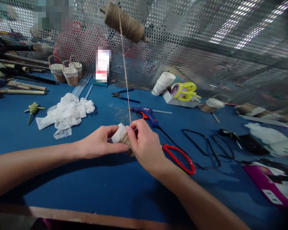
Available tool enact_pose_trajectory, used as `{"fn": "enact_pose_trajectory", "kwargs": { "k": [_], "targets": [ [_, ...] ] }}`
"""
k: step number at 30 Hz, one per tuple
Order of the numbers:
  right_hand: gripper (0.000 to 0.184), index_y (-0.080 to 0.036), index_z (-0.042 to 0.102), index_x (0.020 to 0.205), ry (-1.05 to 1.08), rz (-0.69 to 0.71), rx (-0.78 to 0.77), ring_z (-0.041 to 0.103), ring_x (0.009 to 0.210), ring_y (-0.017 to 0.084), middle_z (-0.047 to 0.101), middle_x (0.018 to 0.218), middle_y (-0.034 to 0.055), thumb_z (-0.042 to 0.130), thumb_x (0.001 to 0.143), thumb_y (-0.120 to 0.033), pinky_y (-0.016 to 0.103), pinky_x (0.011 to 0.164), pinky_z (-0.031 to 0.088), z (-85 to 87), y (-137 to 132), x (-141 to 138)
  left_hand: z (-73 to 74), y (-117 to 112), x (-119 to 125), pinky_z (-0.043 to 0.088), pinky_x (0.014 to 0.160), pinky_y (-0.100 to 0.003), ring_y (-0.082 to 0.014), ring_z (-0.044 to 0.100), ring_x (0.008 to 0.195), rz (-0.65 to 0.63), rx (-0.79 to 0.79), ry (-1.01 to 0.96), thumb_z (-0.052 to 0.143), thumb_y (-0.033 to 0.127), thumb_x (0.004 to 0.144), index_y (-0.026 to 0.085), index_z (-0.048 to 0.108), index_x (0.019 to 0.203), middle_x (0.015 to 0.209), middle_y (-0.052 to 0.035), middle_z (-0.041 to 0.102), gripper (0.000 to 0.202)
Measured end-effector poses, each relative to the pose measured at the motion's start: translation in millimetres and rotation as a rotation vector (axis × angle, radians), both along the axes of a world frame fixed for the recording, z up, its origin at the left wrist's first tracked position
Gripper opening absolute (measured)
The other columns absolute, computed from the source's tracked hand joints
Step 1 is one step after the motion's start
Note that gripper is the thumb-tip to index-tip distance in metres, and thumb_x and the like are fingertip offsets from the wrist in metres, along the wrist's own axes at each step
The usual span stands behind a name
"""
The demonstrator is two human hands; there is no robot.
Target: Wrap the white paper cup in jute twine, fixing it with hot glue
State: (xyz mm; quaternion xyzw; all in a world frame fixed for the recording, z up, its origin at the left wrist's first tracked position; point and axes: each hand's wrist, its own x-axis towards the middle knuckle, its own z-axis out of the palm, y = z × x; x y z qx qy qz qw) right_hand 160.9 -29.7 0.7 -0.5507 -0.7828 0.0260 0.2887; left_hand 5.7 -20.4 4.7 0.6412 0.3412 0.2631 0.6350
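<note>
At the near side of the blue table (86, 185), we find both hands working on a small white cup (117, 135), tilted and partly wrapped in twine (124, 60). We record the left hand (99, 142) clasping the cup between thumb and fingers, and the right hand (145, 143) pinching the twine between thumb and forefinger, close against the cup. Just beside the right wrist, we note a red looped handle (180, 156). Beyond the hands lies a blue glue gun (146, 113), with white lace (67, 108) bunched to its left and pliers (126, 95) behind. Farther back, we list stacked paper cups (163, 83) and three twine-covered baskets (70, 76). The strand runs taut up to a spool (124, 22) at the perforated metal screen (182, 41).
</note>
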Motion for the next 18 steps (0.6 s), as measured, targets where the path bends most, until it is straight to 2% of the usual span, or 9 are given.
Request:
{"fn": "enact_pose_trajectory", "kwargs": {
  "k": [4, 7, 9, 13, 18],
  "targets": [
    [0.017, -0.02, 0.041, 0.074, -0.022, 0.064, 0.018, 0.047, 0.061, 0.015, 0.051, 0.073, 0.0055, 0.033, 0.085, -0.031, 0.028, 0.053, 0.037, -1.0, -3.0, -2.9, -2.6, -1.4, 3.3, 0.04, 0.059, -0.022, -0.01, 0.049, 0.063, 0.044, -0.045, -0.004, 0.059, 0.022, 0.067, 0.011, 0.052, 0.081, 0.07, 0.0011, 0.053, 0.019],
    [0.015, -0.02, 0.04, 0.076, 0.004, 0.08, -0.106, 0.048, 0.061, 0.015, 0.051, 0.075, 0.005, 0.034, 0.085, -0.03, 0.029, 0.054, 0.038, 1.8, -2.8, -1.7, -4.3, -1.6, 3.4, 0.039, 0.058, -0.022, -0.0104, 0.048, 0.062, 0.055, -0.033, 0.018, 0.057, 0.022, 0.067, 0.01, 0.052, 0.08, 0.069, 0.0004, 0.053, 0.018],
    [0.013, -0.02, 0.041, 0.077, 0.066, 0.105, -0.179, 0.048, 0.064, 0.015, 0.051, 0.077, 0.0046, 0.035, 0.085, -0.028, 0.029, 0.058, 0.039, 4.2, -1.5, 0.4, -4.9, -1.4, 2.5, 0.039, 0.059, -0.023, -0.0107, 0.048, 0.063, 0.048, -0.004, 0.053, 0.056, 0.021, 0.067, 0.009, 0.053, 0.082, 0.07, 0.0, 0.053, 0.019],
    [0.009, -0.019, 0.043, 0.079, 0.236, 0.175, -0.22, 0.048, 0.075, 0.015, 0.049, 0.081, 0.0046, 0.039, 0.084, -0.026, 0.03, 0.068, 0.041, 7.3, 1.4, 4.8, -5.7, -0.4, 0.1, 0.039, 0.059, -0.022, -0.0111, 0.047, 0.064, 0.027, 0.068, 0.116, 0.055, 0.023, 0.069, 0.009, 0.054, 0.084, 0.072, -0.0006, 0.054, 0.02],
    [0.01, -0.017, 0.046, 0.078, 0.387, 0.169, -0.338, 0.048, 0.075, 0.014, 0.05, 0.081, 0.0037, 0.043, 0.082, -0.026, 0.029, 0.069, 0.04, 8.2, 3.7, 6.5, -7.9, 0.2, -0.8, 0.039, 0.06, -0.023, -0.0116, 0.047, 0.065, 0.017, 0.102, 0.126, 0.055, 0.023, 0.071, 0.008, 0.053, 0.086, 0.073, -0.0015, 0.054, 0.02]
  ]
}}
